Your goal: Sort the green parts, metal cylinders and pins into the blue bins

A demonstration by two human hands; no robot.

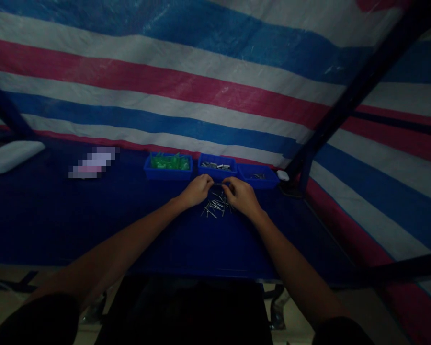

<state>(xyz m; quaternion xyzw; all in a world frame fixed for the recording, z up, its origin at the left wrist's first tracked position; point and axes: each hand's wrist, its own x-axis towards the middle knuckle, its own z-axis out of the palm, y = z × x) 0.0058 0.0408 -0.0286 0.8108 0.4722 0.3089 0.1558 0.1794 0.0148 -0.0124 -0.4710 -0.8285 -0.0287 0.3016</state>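
Both my hands are stretched out over a dark blue table. My left hand and my right hand are closed in pinches, and a thin metal pin spans the gap between their fingertips. Just below them a loose pile of several metal pins lies on the table. Behind the hands stand three small blue trays: one with green parts, one with small metal pieces, one with a few pins.
A striped blue, white and pink tarp hangs behind the table. A dark metal post slants down to the table's right corner. A white pad lies far left, and a small white object sits right of the trays.
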